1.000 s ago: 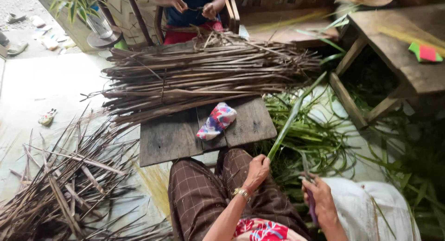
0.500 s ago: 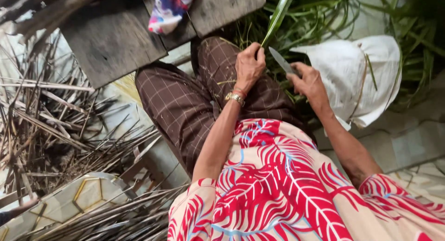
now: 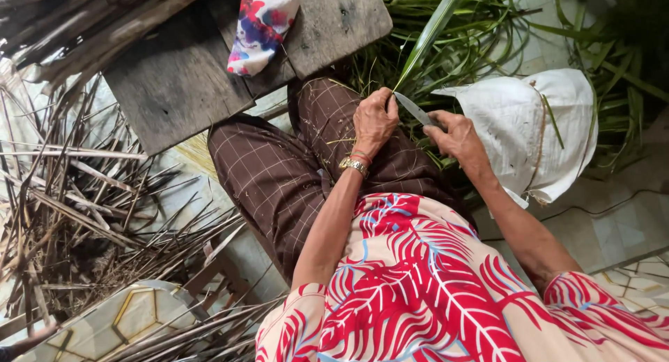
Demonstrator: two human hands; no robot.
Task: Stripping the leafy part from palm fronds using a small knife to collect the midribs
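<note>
My left hand (image 3: pixel 375 119) grips the base of a long green palm leaf (image 3: pixel 431 32) that rises toward the top of the view. A gold watch sits on that wrist. My right hand (image 3: pixel 451 133) holds a knife (image 3: pixel 413 109); its grey blade points left and its tip lies against the leaf right beside my left fingers. Both hands hover over my lap in brown checked trousers (image 3: pixel 293 174).
A dark wooden board (image 3: pixel 181 83) lies ahead with a flowered cloth pouch (image 3: pixel 260 26) on it. Dry brown leaf ribs (image 3: pixel 77 195) cover the floor at left. Green leaves (image 3: pixel 488 27) pile up ahead, and a white sack (image 3: pixel 536 128) lies at right.
The view dropped from the bench and a seated person ahead down to my lap. My right hand has brought the knife blade up against the leaf beside my left hand.
</note>
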